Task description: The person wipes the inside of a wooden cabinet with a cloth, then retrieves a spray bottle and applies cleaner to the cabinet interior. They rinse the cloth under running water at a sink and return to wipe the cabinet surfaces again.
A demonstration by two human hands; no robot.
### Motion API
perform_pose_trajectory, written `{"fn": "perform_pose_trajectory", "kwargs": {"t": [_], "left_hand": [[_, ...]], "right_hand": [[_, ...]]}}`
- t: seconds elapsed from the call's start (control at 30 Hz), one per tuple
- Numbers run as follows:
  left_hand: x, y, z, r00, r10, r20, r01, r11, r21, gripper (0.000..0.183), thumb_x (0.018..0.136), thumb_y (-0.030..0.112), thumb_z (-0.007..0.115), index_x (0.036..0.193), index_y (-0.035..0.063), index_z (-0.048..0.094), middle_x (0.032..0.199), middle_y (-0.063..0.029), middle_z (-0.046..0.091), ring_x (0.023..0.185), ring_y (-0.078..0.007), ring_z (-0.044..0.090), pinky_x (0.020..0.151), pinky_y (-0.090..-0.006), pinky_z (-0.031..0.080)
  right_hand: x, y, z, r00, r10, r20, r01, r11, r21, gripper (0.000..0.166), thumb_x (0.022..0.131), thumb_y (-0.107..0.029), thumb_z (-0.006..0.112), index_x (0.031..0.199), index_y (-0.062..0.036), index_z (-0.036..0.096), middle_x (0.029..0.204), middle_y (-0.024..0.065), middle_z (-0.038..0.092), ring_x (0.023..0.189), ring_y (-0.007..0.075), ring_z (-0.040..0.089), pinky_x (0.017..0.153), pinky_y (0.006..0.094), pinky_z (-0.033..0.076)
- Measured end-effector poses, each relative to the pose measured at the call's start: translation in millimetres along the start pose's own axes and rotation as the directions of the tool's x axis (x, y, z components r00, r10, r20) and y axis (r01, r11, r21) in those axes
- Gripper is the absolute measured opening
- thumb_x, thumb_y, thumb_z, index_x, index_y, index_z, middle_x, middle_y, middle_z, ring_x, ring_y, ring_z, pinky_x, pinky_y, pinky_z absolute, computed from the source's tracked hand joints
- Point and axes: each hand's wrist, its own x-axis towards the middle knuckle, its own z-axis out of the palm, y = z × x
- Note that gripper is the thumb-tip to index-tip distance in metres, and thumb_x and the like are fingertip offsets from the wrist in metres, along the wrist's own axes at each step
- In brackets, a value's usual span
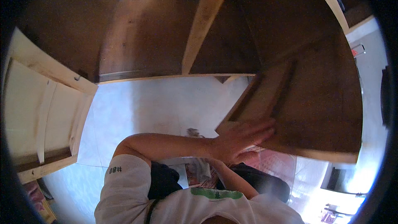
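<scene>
My left arm reaches across in front of me. My left hand [245, 138] is blurred, with its fingers apart, over the lower left part of a dark brown wooden panel [314, 115] that looks like a cabinet door. Whether the palm presses on the wood cannot be made out. My right forearm [238, 180] comes up from the lower right. It passes beneath the left wrist, and my right hand is mostly hidden there. A grey, crumpled cloth-like thing [200, 169] shows below the left forearm. Beyond my hands is a wooden cabinet [149, 34] with a pale upright post [206, 21].
A pale-framed cabinet door [62, 112] stands open at the left. The light floor [155, 105] carries a small blurred object [193, 132]. Near my knees lies a reddish patterned mat [278, 161]. A dark box-like thing [337, 179] is at the lower right.
</scene>
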Motion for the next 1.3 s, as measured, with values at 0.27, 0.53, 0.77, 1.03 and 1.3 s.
{"fn": "perform_pose_trajectory", "kwargs": {"t": [0.27, 0.53, 0.77, 1.03, 1.3], "left_hand": [[-5.0, -51.9, -46.4, 0.94, -0.026, -0.34, 0.024, 1.0, -0.011, 0.07, 0.074, 0.017, 0.057, 0.131, 0.0039, 0.017, 0.137, -0.016, 0.013, 0.126, -0.0296, 0.015, 0.102, -0.0426, 0.012], [37.4, -95.8, -172.7, 0.695, -0.063, -0.716, 0.306, 0.927, 0.216, 0.051, 0.086, 0.037, 0.037, 0.121, 0.0012, 0.028, 0.117, -0.0154, 0.037, 0.104, -0.0231, 0.039, 0.088, -0.0346, 0.032], [50.7, -119.7, -163.2, 0.631, -0.126, -0.765, 0.299, 0.95, 0.09, 0.052, 0.088, 0.046, 0.025, 0.097, -0.0012, 0.046, 0.087, -0.0114, 0.055, 0.076, -0.0188, 0.055, 0.07, -0.0315, 0.043], [46.5, -122.0, -162.5, 0.591, -0.101, -0.8, 0.291, 0.952, 0.095, 0.055, 0.087, 0.048, 0.025, 0.094, -0.0019, 0.046, 0.083, -0.0111, 0.054, 0.074, -0.0193, 0.054, 0.067, -0.0311, 0.043], [49.4, -116.8, -159.1, 0.62, -0.127, -0.774, 0.3, 0.95, 0.084, 0.068, 0.082, 0.057, 0.027, 0.113, -0.0018, 0.039, 0.084, -0.01, 0.052, 0.075, -0.0183, 0.052, 0.068, -0.0309, 0.044]], "right_hand": [[60.3, -31.7, -22.4, 0.932, -0.273, -0.239, 0.315, 0.936, 0.158, 0.032, 0.079, -0.016, 0.049, 0.107, -0.0003, 0.046, 0.104, 0.0141, 0.052, 0.095, 0.0259, 0.05, 0.082, 0.034, 0.039], [119.3, -157.1, -166.7, 0.512, -0.705, -0.491, -0.139, 0.497, -0.857, 0.036, 0.076, -0.029, 0.052, 0.1, -0.003, 0.053, 0.102, 0.0187, 0.053, 0.092, 0.0348, 0.052, 0.076, 0.0397, 0.044], [179.9, -180.0, -156.1, 0.594, -0.644, -0.483, -0.15, 0.501, -0.852, 0.021, 0.072, -0.02, 0.052, 0.088, -0.0063, 0.055, 0.095, 0.0165, 0.055, 0.081, 0.0331, 0.056, 0.066, 0.0408, 0.046], [177.1, -168.8, -11.9, 0.558, -0.807, 0.192, 0.414, 0.071, -0.908, 0.019, 0.071, -0.021, 0.055, 0.083, -0.007, 0.058, 0.086, 0.0126, 0.055, 0.069, 0.0252, 0.058, 0.056, 0.0346, 0.048], [170.5, -183.1, -117.5, 0.691, -0.708, 0.147, 0.278, 0.071, -0.958, 0.021, 0.068, -0.019, 0.058, 0.086, -0.0079, 0.058, 0.095, 0.0124, 0.055, 0.075, 0.0304, 0.057, 0.065, 0.0372, 0.048]]}}
